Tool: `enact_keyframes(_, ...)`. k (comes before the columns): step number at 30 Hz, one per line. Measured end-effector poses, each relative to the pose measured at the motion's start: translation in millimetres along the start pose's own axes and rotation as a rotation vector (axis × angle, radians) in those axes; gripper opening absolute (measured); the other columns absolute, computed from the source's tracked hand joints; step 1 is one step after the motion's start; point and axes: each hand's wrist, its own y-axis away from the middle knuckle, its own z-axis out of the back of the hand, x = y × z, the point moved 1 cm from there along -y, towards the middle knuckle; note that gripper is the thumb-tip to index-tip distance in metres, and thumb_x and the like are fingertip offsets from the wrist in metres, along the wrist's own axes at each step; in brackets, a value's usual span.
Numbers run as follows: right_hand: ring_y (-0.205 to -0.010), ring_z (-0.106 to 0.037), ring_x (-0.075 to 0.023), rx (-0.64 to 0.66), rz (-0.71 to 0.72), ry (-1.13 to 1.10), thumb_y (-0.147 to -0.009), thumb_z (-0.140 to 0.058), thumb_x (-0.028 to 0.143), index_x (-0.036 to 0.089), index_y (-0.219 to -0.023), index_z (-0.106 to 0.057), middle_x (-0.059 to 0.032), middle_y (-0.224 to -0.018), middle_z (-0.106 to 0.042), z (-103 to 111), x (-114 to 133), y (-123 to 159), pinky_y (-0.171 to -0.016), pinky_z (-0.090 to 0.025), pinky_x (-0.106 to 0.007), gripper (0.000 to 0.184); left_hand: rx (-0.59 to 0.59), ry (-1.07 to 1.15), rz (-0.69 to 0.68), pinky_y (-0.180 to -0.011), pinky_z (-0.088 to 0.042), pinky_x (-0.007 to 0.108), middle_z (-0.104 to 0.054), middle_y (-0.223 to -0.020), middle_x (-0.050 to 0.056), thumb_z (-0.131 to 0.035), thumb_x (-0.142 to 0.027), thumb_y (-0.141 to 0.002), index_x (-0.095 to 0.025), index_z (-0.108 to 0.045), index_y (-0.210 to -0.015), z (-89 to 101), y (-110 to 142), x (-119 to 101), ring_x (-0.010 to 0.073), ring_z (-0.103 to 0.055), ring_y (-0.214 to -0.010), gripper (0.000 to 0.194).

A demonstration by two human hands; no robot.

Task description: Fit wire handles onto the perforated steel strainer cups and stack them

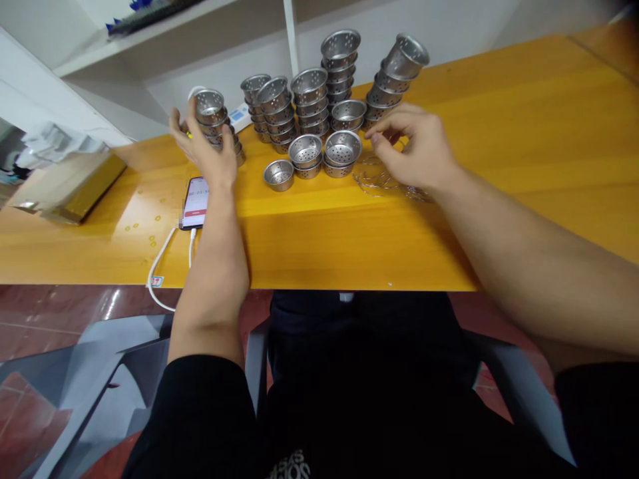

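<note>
On the left, my left hand (212,150) is at a stack of perforated metal cups (210,101), fingers spread, with the thumb at the stack's right and the index finger at its left. My right hand (412,146) has thumb and index finger pinched together beside the rim of a short two-cup stack (343,148). Whatever lies between those fingertips is too small to make out. Under that hand is a loose tangle of thin wires (372,178). Left of the two-cup stack are another short stack (305,152) and a single cup (279,175).
Taller cup stacks (309,85) stand along the back of the yellow table (319,246), and one at right leans (403,58). A phone (194,203) with a white cable (154,256) lies by my left forearm. A cardboard box (84,189) sits far left.
</note>
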Motion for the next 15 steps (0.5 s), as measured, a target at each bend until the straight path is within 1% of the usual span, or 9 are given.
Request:
enact_keyframes(2, -0.093, -0.073, -0.0275, -0.001, -0.007, 0.004, -0.113, -0.075, 0.039, 0.022, -0.107, -0.083, -0.0111, -0.103, -0.076, -0.3, 0.6, 0.5, -0.084, -0.067, -0.047, 0.02, -0.228, -0.031, 0.105, -0.146, -0.031, 0.06, -0.064, -0.167, 0.003, -0.082, -0.059, -0.097, -0.034, -0.061, -0.149, -2.8, -4.4, 14.3, 0.0279, -0.034, -0.175, 0.061)
enact_keyframes(4, -0.093, -0.072, -0.0274, 0.0, -0.014, 0.004, -0.114, -0.075, 0.044, 0.022, -0.107, -0.082, -0.0111, -0.103, -0.076, -0.5, 1.2, 0.8, -0.085, -0.067, -0.047, 0.024, -0.492, -0.052, 0.235, -0.149, -0.026, 0.054, -0.05, -0.18, 0.007, -0.072, -0.038, -0.102, -0.027, -0.059, -0.15, -7.4, -10.2, 26.0, 0.0231, -0.031, -0.177, 0.051)
enact_keyframes(5, -0.094, -0.072, -0.0275, 0.0, -0.015, 0.003, -0.114, -0.074, 0.045, 0.022, -0.107, -0.082, -0.0113, -0.103, -0.076, -0.4, 1.5, 0.8, -0.085, -0.067, -0.047, 0.026, -0.548, -0.057, 0.28, -0.148, -0.027, 0.053, -0.049, -0.18, 0.009, -0.069, -0.033, -0.102, -0.026, -0.059, -0.146, -10.1, -12.8, 29.7, 0.0217, -0.033, -0.176, 0.046)
enact_keyframes(6, -0.094, -0.072, -0.0278, 0.001, -0.014, 0.004, -0.115, -0.074, 0.047, 0.022, -0.107, -0.082, -0.0115, -0.103, -0.076, -0.4, 1.8, 0.8, -0.085, -0.067, -0.047, 0.028, -0.571, -0.056, 0.313, -0.146, -0.029, 0.054, -0.05, -0.179, 0.011, -0.067, -0.03, -0.102, -0.026, -0.06, -0.141, -12.3, -14.7, 32.0, 0.0211, -0.038, -0.174, 0.04)
enact_keyframes(8, -0.094, -0.073, -0.0285, 0.01, -0.018, 0.007, -0.115, -0.073, 0.051, 0.022, -0.106, -0.082, -0.0119, -0.103, -0.076, -0.2, 2.8, 0.7, -0.085, -0.068, -0.048, 0.032, -0.568, -0.046, 0.341, -0.14, -0.034, 0.055, -0.057, -0.169, 0.012, -0.066, -0.028, -0.102, -0.028, -0.059, -0.131, -13.2, -15.5, 32.8, 0.0222, -0.049, -0.166, 0.03)
enact_keyframes(10, -0.094, -0.073, -0.0292, 0.018, -0.035, 0.014, -0.115, -0.073, 0.055, 0.023, -0.106, -0.082, -0.0117, -0.102, -0.076, -0.1, 3.8, 0.4, -0.086, -0.068, -0.05, 0.034, -0.522, -0.003, 0.32, -0.138, -0.038, 0.056, -0.063, -0.16, 0.009, -0.071, -0.032, -0.103, -0.029, -0.057, -0.126, -8.9, -12.9, 30.2, 0.0238, -0.054, -0.158, 0.027)
enact_keyframes(11, -0.094, -0.073, -0.0296, 0.02, -0.046, 0.016, -0.114, -0.073, 0.056, 0.024, -0.105, -0.082, -0.0117, -0.101, -0.076, -0.1, 4.2, 0.2, -0.087, -0.069, -0.051, 0.034, -0.47, 0.025, 0.288, -0.137, -0.041, 0.057, -0.066, -0.155, 0.007, -0.076, -0.037, -0.103, -0.029, -0.057, -0.125, -5.8, -11.0, 28.1, 0.0245, -0.054, -0.157, 0.03)
enact_keyframes(13, -0.095, -0.073, -0.0308, 0.023, -0.07, 0.017, -0.113, -0.073, 0.058, 0.026, -0.104, -0.082, -0.0119, -0.102, -0.077, -0.3, 4.6, 0.0, -0.089, -0.069, -0.053, 0.035, -0.314, 0.073, 0.203, -0.135, -0.046, 0.059, -0.07, -0.146, 0.004, -0.086, -0.05, -0.1, -0.03, -0.058, -0.124, -0.1, -7.5, 22.5, 0.0256, -0.051, -0.158, 0.042)
enact_keyframes(15, -0.096, -0.073, -0.0318, 0.031, -0.087, 0.018, -0.112, -0.072, 0.06, 0.026, -0.104, -0.082, -0.0121, -0.103, -0.077, -0.8, 4.4, 0.0, -0.091, -0.07, -0.055, 0.035, -0.185, 0.083, 0.123, -0.135, -0.047, 0.06, -0.07, -0.14, 0.004, -0.088, -0.056, -0.1, -0.029, -0.059, -0.124, 2.4, -4.5, 15.8, 0.0255, -0.049, -0.159, 0.047)
